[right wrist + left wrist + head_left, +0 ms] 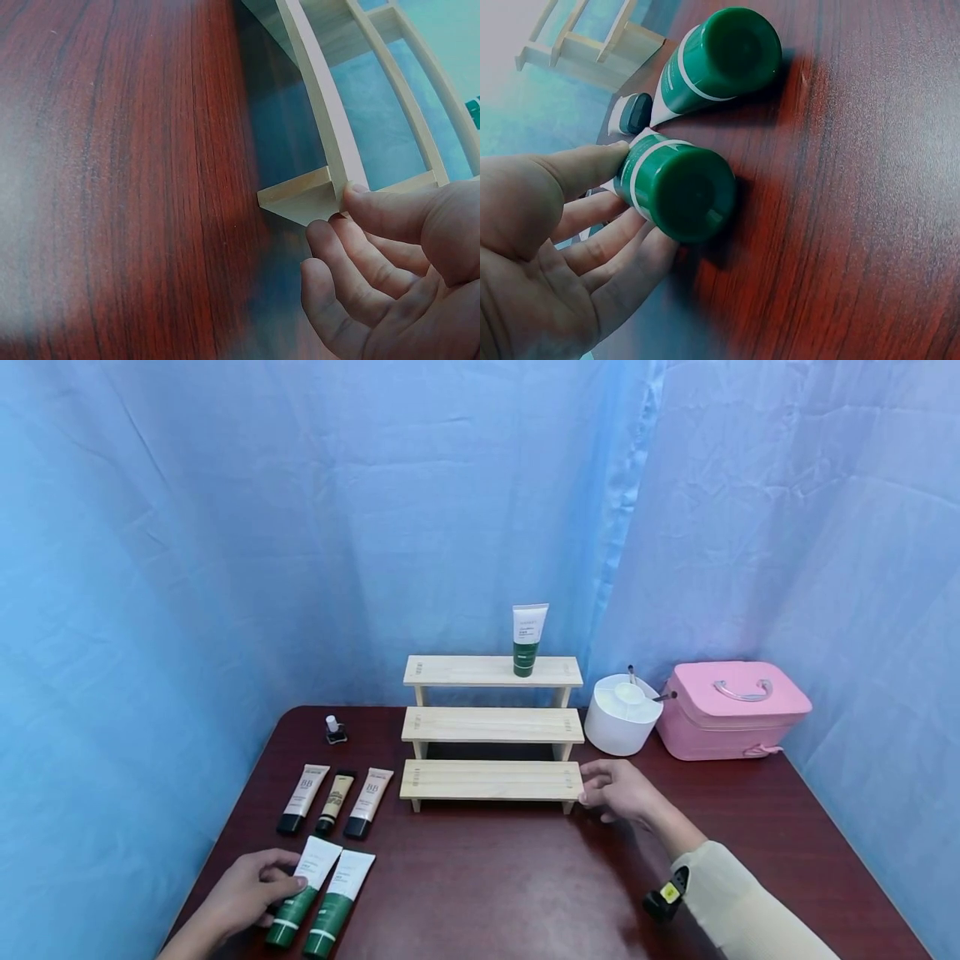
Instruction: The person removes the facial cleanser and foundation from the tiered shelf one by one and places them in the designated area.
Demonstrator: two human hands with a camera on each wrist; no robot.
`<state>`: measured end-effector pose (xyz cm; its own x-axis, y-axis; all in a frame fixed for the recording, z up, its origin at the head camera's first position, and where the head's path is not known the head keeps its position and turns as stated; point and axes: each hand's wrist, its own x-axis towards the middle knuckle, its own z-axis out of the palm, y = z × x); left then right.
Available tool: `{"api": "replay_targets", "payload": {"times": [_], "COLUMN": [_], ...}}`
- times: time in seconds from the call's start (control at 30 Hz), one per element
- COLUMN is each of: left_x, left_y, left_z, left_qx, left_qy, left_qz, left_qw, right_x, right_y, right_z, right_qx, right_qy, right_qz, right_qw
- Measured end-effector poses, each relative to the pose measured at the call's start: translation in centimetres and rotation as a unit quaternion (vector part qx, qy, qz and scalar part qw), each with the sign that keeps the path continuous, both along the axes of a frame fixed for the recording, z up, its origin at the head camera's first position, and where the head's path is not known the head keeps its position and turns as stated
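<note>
My left hand (251, 887) grips a green-and-white squeeze tube (294, 910) lying on the table at the lower left. In the left wrist view, the thumb is on one side of that tube and the fingers curl along the other. A second matching tube (328, 917) lies right beside it. My right hand (618, 789) pinches the right end of the lowest step of a three-step wooden display stand (491, 779), thumb above and fingertips beneath in the right wrist view. A third green-and-white tube (526, 647) stands cap down on the top step.
Two BB cream tubes (305, 795) and a small gold tube (336, 800) lie behind the left hand. Farther back is a small white-capped bottle (334, 729). Right of the stand are a white round organizer (621, 727) with brushes and a pink case (731, 727). Blue curtains surround the table.
</note>
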<state>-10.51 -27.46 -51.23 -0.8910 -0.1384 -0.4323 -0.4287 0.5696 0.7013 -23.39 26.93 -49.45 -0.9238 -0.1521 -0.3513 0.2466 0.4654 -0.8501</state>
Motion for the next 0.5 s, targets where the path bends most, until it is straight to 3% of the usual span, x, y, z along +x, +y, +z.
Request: {"api": "replay_targets", "payload": {"times": [0.2, 0.5], "left_x": [-0.01, 0.24], "left_y": [-0.04, -0.25], "left_z": [-0.07, -0.04], "left_qx": [-0.001, -0.004], "left_qy": [0.003, 0.008], "left_qz": [-0.010, 0.000], "left_qw": [0.9999, 1.0000], "right_x": [0.02, 0.13], "right_y": [0.02, 0.00], "right_z": [0.01, 0.33], "right_qx": [0.004, 0.008], "right_qy": [-0.002, -0.003], "right_qz": [0.000, 0.003], "right_qw": [1.0000, 1.0000]}}
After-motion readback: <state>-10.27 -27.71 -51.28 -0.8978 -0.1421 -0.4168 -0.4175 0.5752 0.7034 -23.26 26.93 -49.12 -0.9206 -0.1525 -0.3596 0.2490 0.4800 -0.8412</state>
